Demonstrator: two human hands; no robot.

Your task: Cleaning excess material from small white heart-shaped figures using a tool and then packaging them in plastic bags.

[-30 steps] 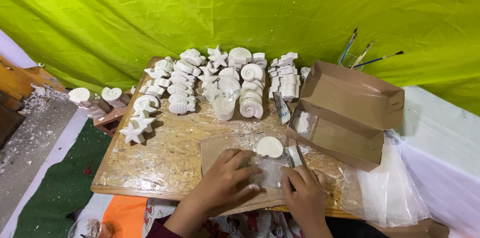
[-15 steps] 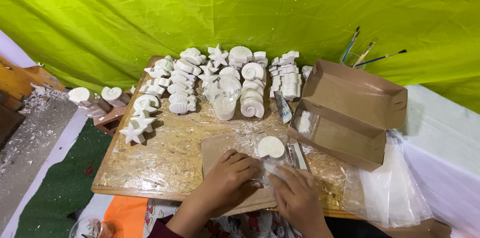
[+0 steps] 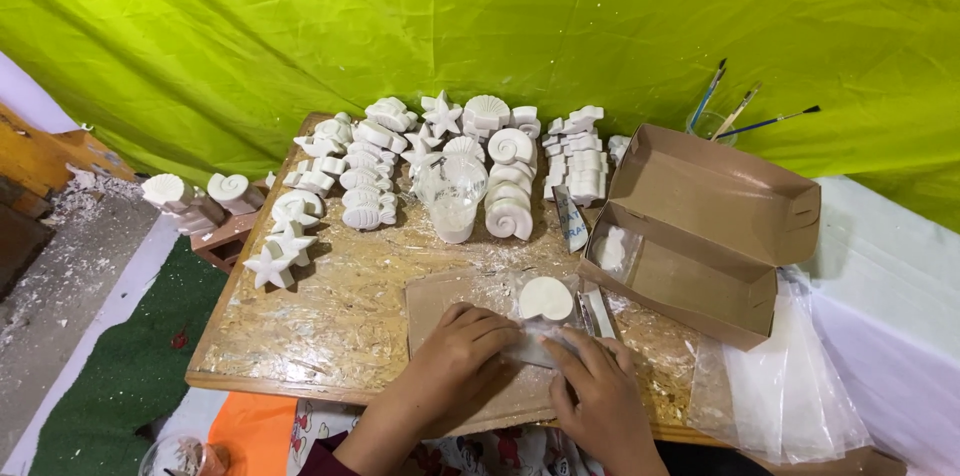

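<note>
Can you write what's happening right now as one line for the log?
left hand: pressing clear plastic wrap | right hand: on wrap too | white shell cast: beside hands on cardboard sheet | open box: right

A bright lime-green sheet (image 3: 500, 16) fills the background. White plaster shapes (image 3: 450, 161) — shells, stars, spirals — cover a pale, speckled chipboard (image 3: 330, 306) of tan and yellow flecks. One white shell (image 3: 545, 298) sits on plain brown cardboard (image 3: 440, 296). The open box (image 3: 715, 226) is the same brown. Clear plastic bags (image 3: 790, 376) look milky white. Brushes (image 3: 745, 116) show blue and tan handles. Below, dark green matting (image 3: 120, 376), an orange patch (image 3: 250, 431) and grey dusty floor (image 3: 60, 276).
</note>
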